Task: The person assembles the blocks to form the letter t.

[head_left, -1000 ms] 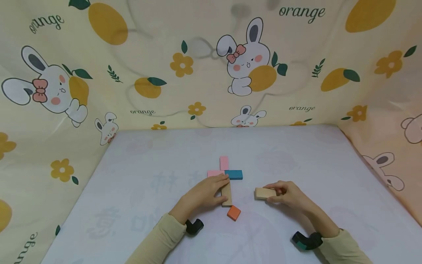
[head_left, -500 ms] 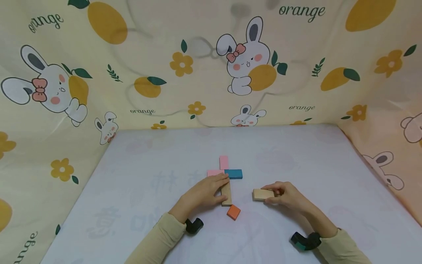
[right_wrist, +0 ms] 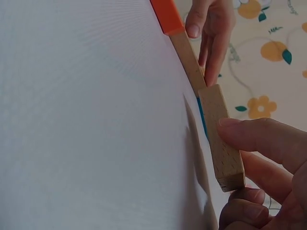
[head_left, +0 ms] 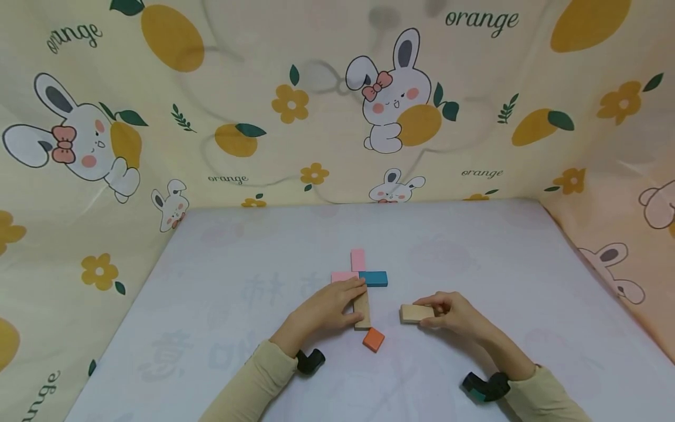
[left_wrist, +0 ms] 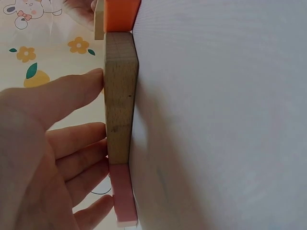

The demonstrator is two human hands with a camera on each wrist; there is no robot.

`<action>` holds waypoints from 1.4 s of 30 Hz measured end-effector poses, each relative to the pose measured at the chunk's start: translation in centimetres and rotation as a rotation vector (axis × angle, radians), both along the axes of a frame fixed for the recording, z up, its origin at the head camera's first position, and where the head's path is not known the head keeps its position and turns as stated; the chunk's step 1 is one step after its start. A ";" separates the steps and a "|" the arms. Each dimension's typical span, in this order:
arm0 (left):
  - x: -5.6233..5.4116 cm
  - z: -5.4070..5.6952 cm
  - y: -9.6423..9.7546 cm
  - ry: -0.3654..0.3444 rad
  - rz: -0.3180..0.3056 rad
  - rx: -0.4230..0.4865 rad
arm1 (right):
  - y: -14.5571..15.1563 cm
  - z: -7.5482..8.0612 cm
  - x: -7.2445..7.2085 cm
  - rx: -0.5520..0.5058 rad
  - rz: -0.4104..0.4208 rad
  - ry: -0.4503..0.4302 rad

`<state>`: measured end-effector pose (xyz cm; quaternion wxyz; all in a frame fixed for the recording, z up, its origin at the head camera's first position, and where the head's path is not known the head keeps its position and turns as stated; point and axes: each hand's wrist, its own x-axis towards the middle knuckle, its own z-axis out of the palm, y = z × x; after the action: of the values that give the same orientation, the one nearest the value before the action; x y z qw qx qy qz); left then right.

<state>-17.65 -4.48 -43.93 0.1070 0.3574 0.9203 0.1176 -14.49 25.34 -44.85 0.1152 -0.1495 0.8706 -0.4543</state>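
Note:
In the head view my left hand (head_left: 327, 306) rests its fingertips on a long plain wooden block (head_left: 361, 312) lying flat on the table. The left wrist view shows its thumb and fingers extended, the lower fingers at a pink block (left_wrist: 123, 196). My right hand (head_left: 454, 313) pinches another plain wooden block (head_left: 415, 313) between thumb and fingers, right of the laid blocks. In the right wrist view, a shadow beside this held wooden block (right_wrist: 221, 139) shows it slightly off the table. An orange block (head_left: 373, 339) lies turned at an angle by the long block's near end.
A blue block (head_left: 374, 278) and a pink block (head_left: 345, 276) lie end to end beyond the left hand. Another pink block (head_left: 358, 259) stands out behind them. The white table (head_left: 253, 246) meets a patterned cloth (head_left: 327, 117) at the back and sides.
My right hand has shifted a little left and nearer to the person, carrying the wooden block toward the laid blocks. The left hand has stayed in place.

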 end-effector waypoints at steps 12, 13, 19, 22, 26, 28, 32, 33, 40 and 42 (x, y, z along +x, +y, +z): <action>0.0 -0.1 0.0 0.013 -0.013 -0.008 | -0.3 0.1 0.1 0.010 0.006 -0.014; 0.0 -0.1 0.0 0.014 -0.014 -0.010 | -0.4 0.1 0.1 0.010 0.008 -0.017; 0.0 0.0 0.0 0.005 -0.014 -0.014 | -0.6 0.1 0.2 0.012 0.012 -0.031; 0.0 0.1 0.0 0.002 -0.013 -0.015 | -0.7 0.1 0.3 0.019 0.013 -0.035; 0.0 0.1 0.0 -0.003 -0.007 -0.014 | -0.7 0.2 0.3 0.019 0.011 -0.033; 0.0 0.1 0.0 -0.004 -0.004 -0.014 | -0.8 0.2 0.4 0.015 0.013 -0.034; 0.0 0.1 0.0 -0.005 -0.001 -0.015 | -0.8 0.2 0.4 0.002 0.037 -0.022; 0.0 0.1 0.0 -0.005 0.000 -0.016 | -0.8 0.1 0.4 0.000 0.045 -0.018; 0.0 0.0 0.0 0.006 -0.004 -0.008 | -1.0 0.0 0.6 -0.002 0.069 -0.004; 0.0 0.0 0.0 0.012 -0.009 0.000 | -1.1 0.0 0.6 0.005 0.066 -0.010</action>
<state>-17.63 -4.50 -43.95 0.1021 0.3622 0.9193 0.1150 -13.90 24.25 -44.85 0.1347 -0.1758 0.8658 -0.4487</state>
